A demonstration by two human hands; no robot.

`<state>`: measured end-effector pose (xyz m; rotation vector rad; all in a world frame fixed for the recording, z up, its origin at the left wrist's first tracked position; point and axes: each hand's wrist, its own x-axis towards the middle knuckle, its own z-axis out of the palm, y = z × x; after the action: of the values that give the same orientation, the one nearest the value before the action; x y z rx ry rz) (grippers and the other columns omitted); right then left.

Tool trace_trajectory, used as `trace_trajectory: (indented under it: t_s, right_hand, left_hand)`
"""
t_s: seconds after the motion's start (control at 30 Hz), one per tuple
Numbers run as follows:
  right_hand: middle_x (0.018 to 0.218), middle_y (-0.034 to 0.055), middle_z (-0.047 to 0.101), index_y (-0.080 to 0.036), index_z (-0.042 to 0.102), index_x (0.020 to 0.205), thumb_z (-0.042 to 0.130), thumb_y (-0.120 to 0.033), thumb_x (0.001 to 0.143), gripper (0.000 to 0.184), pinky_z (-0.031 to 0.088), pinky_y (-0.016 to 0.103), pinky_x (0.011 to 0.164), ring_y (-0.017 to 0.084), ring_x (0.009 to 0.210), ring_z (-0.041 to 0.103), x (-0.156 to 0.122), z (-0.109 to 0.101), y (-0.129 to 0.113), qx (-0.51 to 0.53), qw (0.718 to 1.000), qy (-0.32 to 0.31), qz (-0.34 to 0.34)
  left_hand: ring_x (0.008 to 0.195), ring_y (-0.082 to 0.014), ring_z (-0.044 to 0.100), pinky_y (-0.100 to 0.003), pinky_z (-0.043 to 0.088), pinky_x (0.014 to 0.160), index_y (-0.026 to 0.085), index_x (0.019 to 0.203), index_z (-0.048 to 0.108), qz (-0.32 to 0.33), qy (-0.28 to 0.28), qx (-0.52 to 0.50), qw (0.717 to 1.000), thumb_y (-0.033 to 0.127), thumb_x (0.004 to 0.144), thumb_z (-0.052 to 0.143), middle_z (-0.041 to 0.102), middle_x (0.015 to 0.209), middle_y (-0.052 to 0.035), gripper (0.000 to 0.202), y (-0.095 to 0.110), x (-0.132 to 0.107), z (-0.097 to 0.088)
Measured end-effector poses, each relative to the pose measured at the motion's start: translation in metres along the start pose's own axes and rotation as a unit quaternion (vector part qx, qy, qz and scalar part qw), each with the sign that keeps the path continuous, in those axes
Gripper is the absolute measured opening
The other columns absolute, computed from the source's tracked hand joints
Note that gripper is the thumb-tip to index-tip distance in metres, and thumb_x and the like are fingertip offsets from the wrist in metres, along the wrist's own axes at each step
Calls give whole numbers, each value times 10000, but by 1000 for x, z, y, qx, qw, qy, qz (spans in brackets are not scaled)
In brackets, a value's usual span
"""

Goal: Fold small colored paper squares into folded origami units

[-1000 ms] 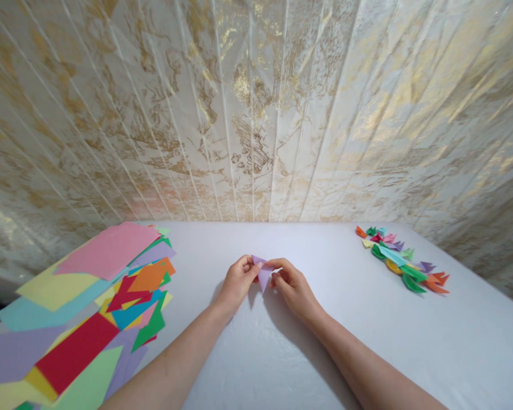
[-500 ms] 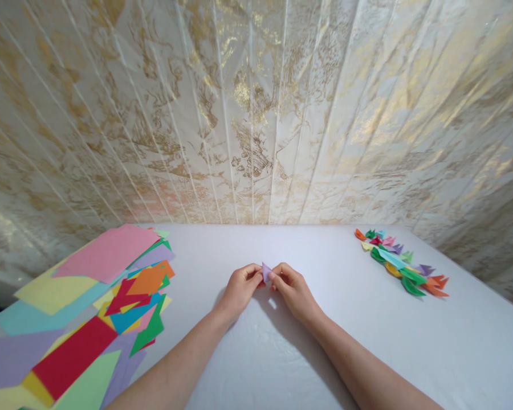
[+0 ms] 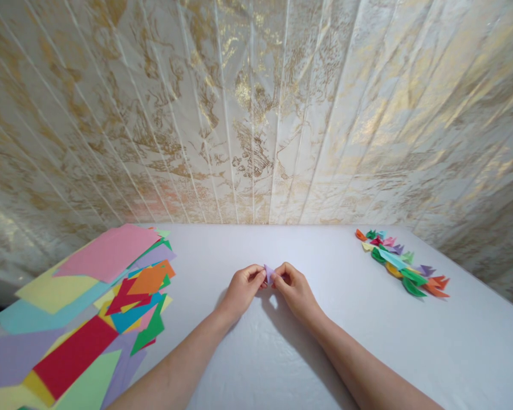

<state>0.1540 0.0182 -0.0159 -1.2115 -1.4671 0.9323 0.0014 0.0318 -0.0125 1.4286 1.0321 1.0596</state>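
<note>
A small folded piece of purple paper is pinched between my two hands above the white table, its pointed tip facing up and away from me. My left hand grips its left side with thumb and fingertips. On the other side, my right hand pinches the right edge the same way. Fingers cover most of the paper, so its full folded shape is hidden.
Sheets of coloured paper lie in overlapping piles on the left of the white table. Several folded paper figures form a cluster at the right. A gold-patterned curtain hangs behind the table's far edge.
The purple paper has shifted slightly to the right and turned a little between my fingers. Both hands keep nearly the same place.
</note>
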Motion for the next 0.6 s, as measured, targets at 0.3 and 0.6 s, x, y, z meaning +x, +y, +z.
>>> trace_trajectory:
  t_s: [0.3,0.6]
  right_hand:
    - [615,-17,559,-200,537,674,569,-361,815,216,389,258,566,145,589,501,1,-1,4,-23,1000,6,2]
    - [621,-14,551,-205,526,675,571,-390,819,239,382,258,574,146,597,499,-1,0,1,-17,1000,2,5]
  left_hand:
    - [684,-168,565,-260,447,685,180,712,629,-3,3,15,1000,443,801,570,597,659,3,284,4,-3,2]
    - [676,-165,564,-252,442,671,179,699,627,4,10,31,999,456,824,563,591,640,6,311,0,-3,3]
